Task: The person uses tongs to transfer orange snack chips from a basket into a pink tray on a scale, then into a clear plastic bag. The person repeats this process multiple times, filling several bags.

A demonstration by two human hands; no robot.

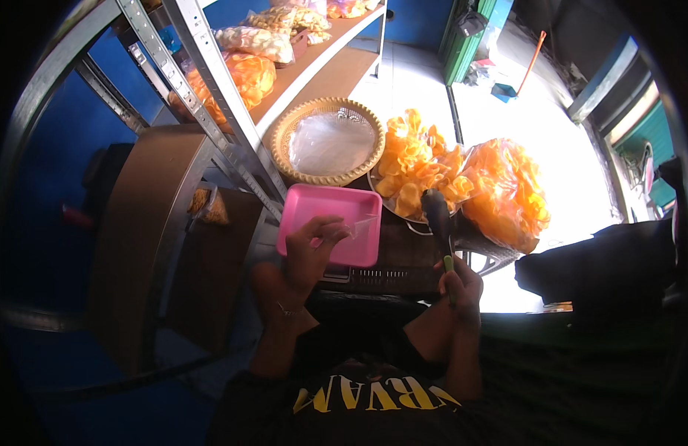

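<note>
My left hand (316,242) is raised over a pink plastic tray (330,195), pinching a small clear plastic bag (364,226) between thumb and fingers. The tray holds nothing else that I can see and rests on what looks like a scale (337,273), mostly hidden. In my right hand (462,283) is a kitchen utensil with a green grip (449,263) and a dark head, probably tongs. Its head (436,211) touches or overhangs the near edge of a round pan heaped with orange crisps (413,161); contact is unclear.
Beyond the tray stands a woven-look basket (282,159) with clear plastic bags (333,142). A large bag of orange crisps (505,192) sits at the right. Metal shelving (216,72) with bagged snacks (255,44) rises at the left. A broom-like handle (532,61) leans farther off.
</note>
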